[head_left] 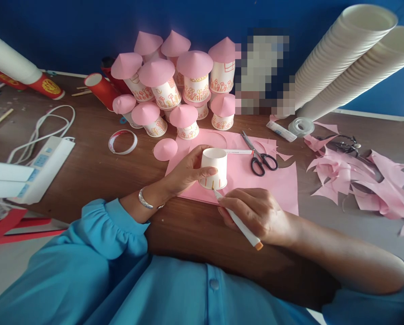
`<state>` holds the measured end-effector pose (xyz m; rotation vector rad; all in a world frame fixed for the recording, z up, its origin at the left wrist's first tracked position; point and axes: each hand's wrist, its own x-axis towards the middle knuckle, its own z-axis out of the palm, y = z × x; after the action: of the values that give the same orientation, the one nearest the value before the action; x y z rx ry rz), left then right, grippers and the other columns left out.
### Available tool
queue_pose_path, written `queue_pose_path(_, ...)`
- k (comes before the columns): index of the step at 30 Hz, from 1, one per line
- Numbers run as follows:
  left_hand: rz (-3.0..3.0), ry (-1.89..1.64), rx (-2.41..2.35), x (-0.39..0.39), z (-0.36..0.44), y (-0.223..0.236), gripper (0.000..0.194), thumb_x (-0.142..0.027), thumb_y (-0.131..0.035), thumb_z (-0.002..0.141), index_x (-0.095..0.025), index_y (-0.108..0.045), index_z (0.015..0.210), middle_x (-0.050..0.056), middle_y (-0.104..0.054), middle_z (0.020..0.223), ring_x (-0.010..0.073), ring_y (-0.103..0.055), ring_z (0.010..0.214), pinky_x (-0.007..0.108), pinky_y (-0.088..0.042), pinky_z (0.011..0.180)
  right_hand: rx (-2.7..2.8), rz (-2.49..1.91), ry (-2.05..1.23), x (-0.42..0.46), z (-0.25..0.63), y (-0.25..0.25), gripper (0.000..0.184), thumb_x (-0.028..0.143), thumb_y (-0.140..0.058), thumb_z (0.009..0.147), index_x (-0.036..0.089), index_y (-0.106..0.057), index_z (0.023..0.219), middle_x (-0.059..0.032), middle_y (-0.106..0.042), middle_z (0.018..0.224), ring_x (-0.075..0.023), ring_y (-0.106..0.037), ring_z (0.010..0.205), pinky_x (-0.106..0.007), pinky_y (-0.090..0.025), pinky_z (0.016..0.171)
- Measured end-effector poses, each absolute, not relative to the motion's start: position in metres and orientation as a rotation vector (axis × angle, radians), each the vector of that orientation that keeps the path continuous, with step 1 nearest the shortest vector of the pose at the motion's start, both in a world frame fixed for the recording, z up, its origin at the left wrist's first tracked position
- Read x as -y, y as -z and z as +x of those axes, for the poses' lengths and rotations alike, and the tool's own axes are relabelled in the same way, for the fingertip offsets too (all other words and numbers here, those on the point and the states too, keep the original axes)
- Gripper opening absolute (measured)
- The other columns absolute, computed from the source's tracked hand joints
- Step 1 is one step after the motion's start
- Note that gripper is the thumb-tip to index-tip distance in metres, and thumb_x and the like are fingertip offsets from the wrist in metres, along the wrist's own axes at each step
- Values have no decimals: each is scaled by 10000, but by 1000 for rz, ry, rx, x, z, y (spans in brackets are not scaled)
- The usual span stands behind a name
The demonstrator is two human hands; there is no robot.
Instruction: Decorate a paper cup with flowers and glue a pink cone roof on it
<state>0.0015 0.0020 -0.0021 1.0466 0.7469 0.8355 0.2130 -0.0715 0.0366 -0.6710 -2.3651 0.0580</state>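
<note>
My left hand (191,170) is closed around a white paper cup (214,163), which stands upside down in its grip with a few short orange and yellow strokes near its rim. In my right hand (258,212) is a white marker pen (240,222) with an orange end, its tip touching or very close to the cup's lower edge. Beneath both lies pink paper (279,185). Behind the cup, a second white marker (240,152) rests on the paper beside black-handled scissors (263,163). A loose pink paper cone (165,149) sits left of the cup.
Several decorated cups with pink cone roofs (156,73) stand at the back. Tall cup stacks (344,49) lean at the back right, near a clear tape roll (301,127). Pink scraps (378,180) lie right; a tape ring (122,142) and power strip (46,169) lie left.
</note>
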Motion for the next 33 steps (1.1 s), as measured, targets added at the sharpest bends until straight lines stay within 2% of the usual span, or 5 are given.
queue_pose_path(11,710,-782,-589,-3,-4,-12,511,-434,-691,867,-204,-631,1319,128,-702,1290,334,-672,1163,465,-514,968,2290,-489,-52,71,215,-41,70,81,-649,911,109,-598,950,-20,-651,718,-137,-633,605,-272,-553,525)
queue_pose_path(14,728,-786,-634,-3,-5,-10,566,-489,-757,830,-216,-638,1311,129,-683,1331,312,-686,1118,421,-537,912,2285,-491,-32,70,215,-41,69,88,-643,921,136,-593,927,-8,-651,727,-123,-617,595,-263,-548,521)
queue_pose_path(17,789,-765,-681,-4,-5,-8,615,-440,-843,762,-227,-647,1304,118,-669,1338,257,-684,1051,350,-544,840,2279,-506,-10,69,216,-41,77,95,-645,924,149,-591,926,2,-651,726,-115,-613,590,-256,-549,516)
queue_pose_path(22,817,-761,-672,-5,-6,-8,644,-421,-841,762,-248,-636,1348,83,-697,1221,206,-663,956,332,-544,815,2249,-559,28,66,218,-43,90,96,-651,923,140,-600,983,-2,-659,717,-121,-637,604,-254,-568,517)
queue_pose_path(33,819,-776,-610,-5,-4,-11,557,-341,-807,798,-229,-656,1322,116,-700,1299,331,-628,1246,394,-535,923,2266,-617,54,65,219,-40,166,76,-673,895,128,-597,1034,10,-642,697,-136,-643,601,-255,-533,500)
